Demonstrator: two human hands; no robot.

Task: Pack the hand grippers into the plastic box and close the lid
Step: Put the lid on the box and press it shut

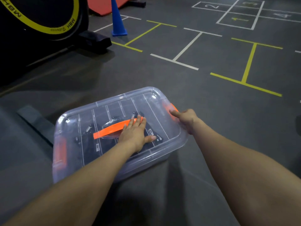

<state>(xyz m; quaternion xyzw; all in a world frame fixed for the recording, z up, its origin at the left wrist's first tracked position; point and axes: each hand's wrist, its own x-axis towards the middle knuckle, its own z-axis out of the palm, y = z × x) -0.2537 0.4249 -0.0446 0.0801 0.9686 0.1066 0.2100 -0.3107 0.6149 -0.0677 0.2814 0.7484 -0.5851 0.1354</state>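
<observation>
L hand (136, 134) lies flat, palm down, on the lid (146, 101), fingers straight and spread a bit, thumb out toward the R side. It grips nothing, just presses on the clear plastic. Its fingertips overlap the far end of the orange handle (110, 130), which runs across the lid centre, away to the L of the palm.

R hand (185, 119) is at the box's R end. Index finger is straight and points at the orange latch (171, 107), tip touching or nearly so; other fingers are curled under by the lid rim, can't tell if they hook the edge.

Under the L palm, thru the lid, dark grippers (101, 144) w/ metal springs sit inside the box (84, 170). Lid is on top of the box. A second orange latch (60, 154) is on the box's L end, well apart from either hand.

Box stands on a dark grey floor (162, 79) w/ white and yellow tape lines. Far beyond the hands: blue cone (118, 20), red mat (101, 4) behind it, and to the far L a black machine (32, 17) w/ a yellow ring.
</observation>
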